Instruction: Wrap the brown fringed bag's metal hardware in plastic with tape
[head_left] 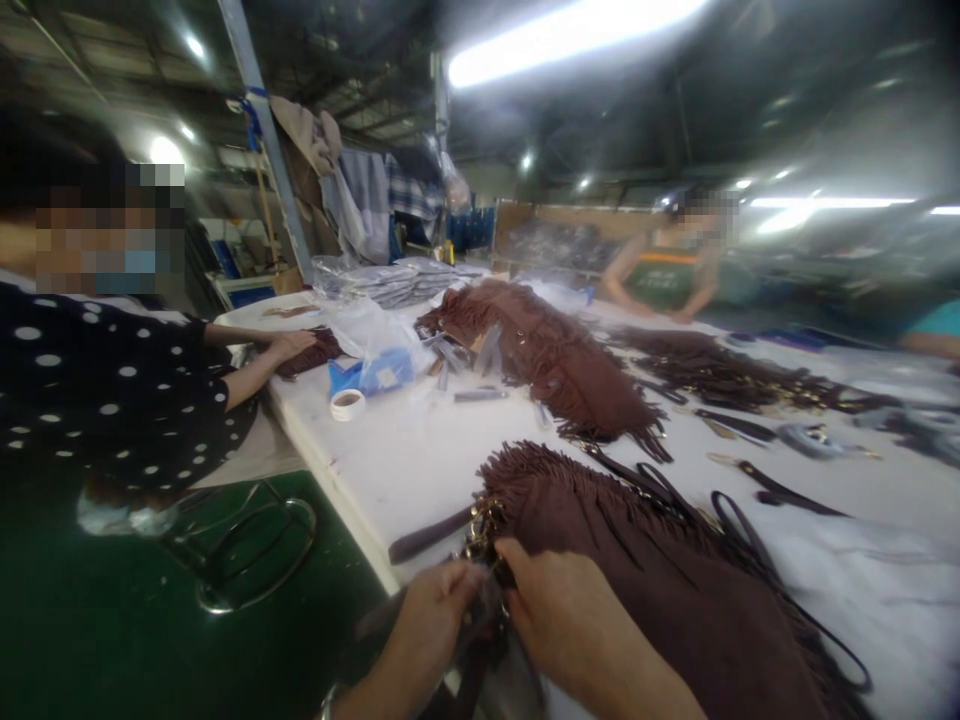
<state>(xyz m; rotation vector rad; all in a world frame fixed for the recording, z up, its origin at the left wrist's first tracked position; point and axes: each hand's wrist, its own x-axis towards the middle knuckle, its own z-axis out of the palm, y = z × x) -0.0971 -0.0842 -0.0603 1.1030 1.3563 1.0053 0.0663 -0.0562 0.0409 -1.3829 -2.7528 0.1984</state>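
Observation:
A brown fringed bag (660, 570) lies on the white table (420, 450) right in front of me, with a brown strap (427, 537) trailing to the left. My left hand (431, 615) is closed in a pinch on the bag's near corner, by the metal hardware (480, 525). My right hand (559, 605) is closed on the same corner, fingers pressed against the brown material. Both hands meet at the table's near edge.
A pile of fringed bags (555, 355) lies mid-table, with more (720, 370) further right. A roll of tape (347, 404), a blue packet (367, 375) and plastic bags (390, 280) sit at left. One person in a dotted top (112, 390) works at left; another person (667, 265) stands beyond.

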